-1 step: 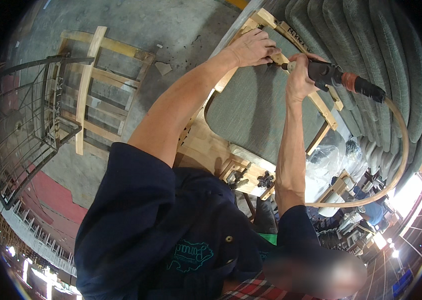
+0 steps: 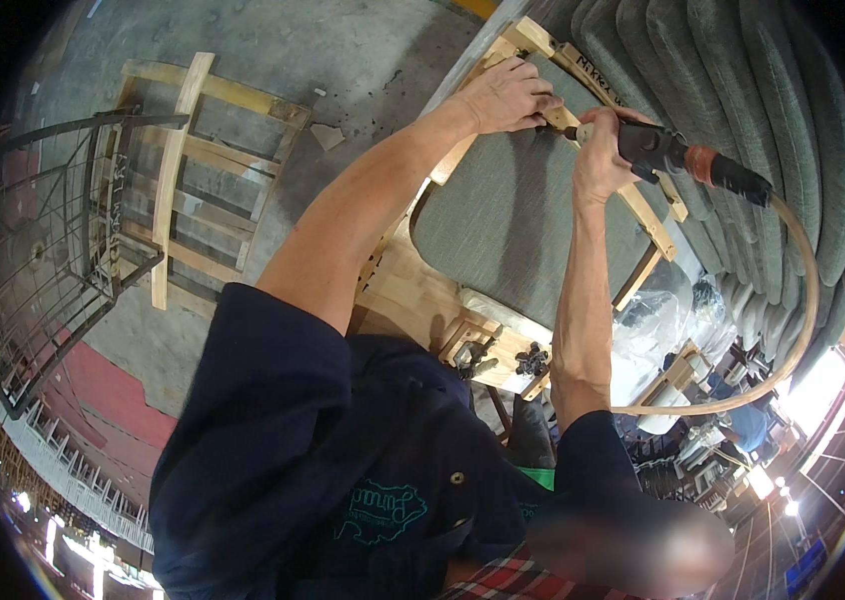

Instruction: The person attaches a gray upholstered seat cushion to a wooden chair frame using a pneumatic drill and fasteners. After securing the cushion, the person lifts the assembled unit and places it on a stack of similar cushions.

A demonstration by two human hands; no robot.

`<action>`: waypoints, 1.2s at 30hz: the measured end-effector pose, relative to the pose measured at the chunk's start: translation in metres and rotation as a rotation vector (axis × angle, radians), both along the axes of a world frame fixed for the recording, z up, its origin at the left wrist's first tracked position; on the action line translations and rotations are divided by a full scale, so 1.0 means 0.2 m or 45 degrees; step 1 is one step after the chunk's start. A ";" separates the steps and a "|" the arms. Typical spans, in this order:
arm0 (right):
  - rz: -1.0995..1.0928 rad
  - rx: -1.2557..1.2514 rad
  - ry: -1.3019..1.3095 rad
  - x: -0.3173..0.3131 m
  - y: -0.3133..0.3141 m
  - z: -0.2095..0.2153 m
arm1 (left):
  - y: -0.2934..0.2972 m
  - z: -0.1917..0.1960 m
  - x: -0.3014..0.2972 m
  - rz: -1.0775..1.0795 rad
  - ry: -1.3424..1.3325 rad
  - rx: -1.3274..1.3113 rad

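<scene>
At left, on grey concrete floor [image 2: 363, 60], a slatted wooden pallet [image 2: 221, 152] crossed by a pale plank [image 2: 180, 180]. Further right, left hand [image 2: 513, 98] at a pale wooden frame [image 2: 646, 212], fingers bent; cannot tell whether gripping anything. Bordered by the frame, a flat grey-green fabric panel [image 2: 478, 220]. Next, right hand [image 2: 603, 155], wrapped around a black, orange-collared power tool [image 2: 648, 148] with tan hose [image 2: 813, 275], near stacked grey-green cushions [image 2: 743, 100].
</scene>
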State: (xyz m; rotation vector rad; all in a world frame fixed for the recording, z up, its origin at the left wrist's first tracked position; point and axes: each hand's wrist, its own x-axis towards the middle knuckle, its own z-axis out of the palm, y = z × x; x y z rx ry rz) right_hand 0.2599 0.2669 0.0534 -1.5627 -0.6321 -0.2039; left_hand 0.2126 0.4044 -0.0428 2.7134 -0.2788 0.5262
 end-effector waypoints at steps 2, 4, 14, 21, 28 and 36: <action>-0.045 -0.045 -0.017 -0.01 0.01 0.01 | 0.00 0.00 0.00 -0.010 -0.012 -0.015; -0.068 -0.135 -0.071 -0.01 0.01 0.01 | 0.00 -0.01 0.00 -0.012 -0.027 -0.024; -0.110 -0.032 -0.032 -0.03 0.05 0.04 | 0.03 -0.01 0.02 0.002 -0.063 0.013; -0.073 -0.188 -0.085 0.01 0.02 0.01 | 0.03 -0.01 0.03 0.000 -0.027 0.005; -0.081 -0.177 -0.165 0.02 0.01 0.00 | 0.01 -0.01 0.03 0.043 -0.024 0.058; -0.093 -0.012 -0.022 0.00 0.05 -0.01 | 0.02 -0.01 0.02 0.020 -0.023 0.032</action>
